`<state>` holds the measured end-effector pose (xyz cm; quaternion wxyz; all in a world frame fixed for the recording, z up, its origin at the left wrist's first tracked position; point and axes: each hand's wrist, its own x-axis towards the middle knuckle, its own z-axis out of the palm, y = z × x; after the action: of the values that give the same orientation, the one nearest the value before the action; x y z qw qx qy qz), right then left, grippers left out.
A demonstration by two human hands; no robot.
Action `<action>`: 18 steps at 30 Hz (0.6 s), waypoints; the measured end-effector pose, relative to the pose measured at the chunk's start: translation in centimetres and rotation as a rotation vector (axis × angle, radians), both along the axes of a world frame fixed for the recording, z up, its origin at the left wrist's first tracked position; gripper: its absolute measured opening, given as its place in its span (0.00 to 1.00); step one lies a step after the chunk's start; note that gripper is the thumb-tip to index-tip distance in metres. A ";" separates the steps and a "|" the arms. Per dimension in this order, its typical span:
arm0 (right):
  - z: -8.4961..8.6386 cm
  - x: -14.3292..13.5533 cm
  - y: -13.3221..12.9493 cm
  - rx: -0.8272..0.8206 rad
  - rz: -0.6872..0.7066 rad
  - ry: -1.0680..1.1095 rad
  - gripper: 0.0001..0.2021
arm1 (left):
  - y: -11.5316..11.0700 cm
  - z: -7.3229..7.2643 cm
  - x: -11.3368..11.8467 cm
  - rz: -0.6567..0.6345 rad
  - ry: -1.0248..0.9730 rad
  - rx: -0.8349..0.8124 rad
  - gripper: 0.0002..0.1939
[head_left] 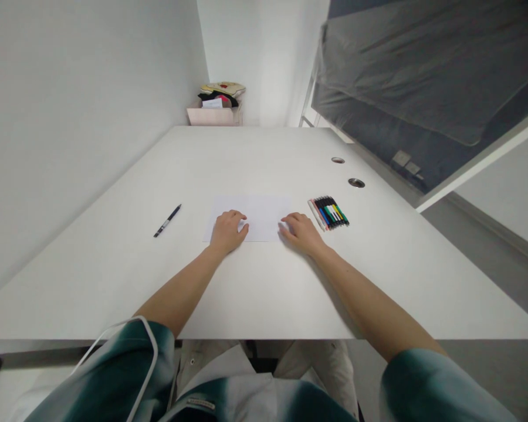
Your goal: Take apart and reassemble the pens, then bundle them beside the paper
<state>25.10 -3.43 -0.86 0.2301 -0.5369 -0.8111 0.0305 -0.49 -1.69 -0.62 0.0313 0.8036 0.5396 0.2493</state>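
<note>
A white sheet of paper [263, 217] lies flat on the white table. My left hand [227, 231] rests on its left part, the fingers loosely curved and the thumb apart from them. At the sheet's right edge lies my right hand [301, 232], also loosely curved, with a gap between thumb and fingers. Neither hand holds anything that I can see. A dark pen [168, 221] lies slanted on the table, left of the paper. Just right of my right hand is a row of markers [329, 213] in several colours, laid side by side.
The white table [264, 287] runs back to a pinkish box [215, 116] with cloth items in it. Two round metal-rimmed holes, a nearer one [356, 183] and a farther one [338, 160], sit near its right edge. A white cable [152, 340] crosses my left sleeve.
</note>
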 end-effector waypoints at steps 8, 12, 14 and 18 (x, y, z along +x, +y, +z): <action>-0.1 0.0 -0.2 -0.068 0.002 -0.078 0.16 | -0.2 0.2 0.1 -0.007 0.086 -0.111 0.14; -0.2 0.0 -0.1 -0.067 -0.005 -0.079 0.16 | -0.3 0.3 0.1 -0.030 0.087 -0.123 0.15; -0.3 0.1 -0.2 -0.058 0.000 -0.066 0.16 | -0.3 0.2 0.2 -0.045 0.081 -0.118 0.16; -0.5 0.3 0.0 -0.030 0.008 -0.021 0.15 | -0.1 0.1 -0.1 -0.059 0.044 -0.084 0.15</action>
<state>25.37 -3.47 -1.39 0.2136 -0.5375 -0.8149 0.0378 -0.54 -1.81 -0.49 0.0605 0.8224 0.5261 0.2079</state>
